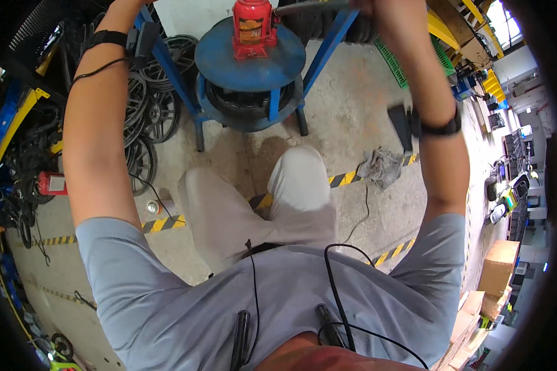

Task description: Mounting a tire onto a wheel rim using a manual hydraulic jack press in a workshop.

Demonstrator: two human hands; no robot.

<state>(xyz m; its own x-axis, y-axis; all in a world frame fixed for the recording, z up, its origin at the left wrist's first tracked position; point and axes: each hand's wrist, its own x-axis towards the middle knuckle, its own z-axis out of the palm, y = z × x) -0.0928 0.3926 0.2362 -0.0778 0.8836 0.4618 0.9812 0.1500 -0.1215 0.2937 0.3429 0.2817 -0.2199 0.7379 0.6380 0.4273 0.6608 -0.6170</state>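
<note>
A red bottle jack (252,31) stands upright on the round blue metal plate (210,59) of a blue stand, straight in front of my knees. From its right side a dark bar-like jack handle (312,7) runs to my right hand (390,15), which is closed around its end. That hand is blurred and partly cut off by the top edge. My left hand (129,8) is mostly beyond the top edge, left of the stand, and its fingers are hidden. Black bands circle both forearms, each with a dark device.
Several black wheel rims (161,120) are stacked left of the stand. A red container (52,183) and a can (153,206) are at the left. A grey rag (380,168) lies on the floor at right, near a green crate (393,62). Cardboard boxes (498,267) stand far right.
</note>
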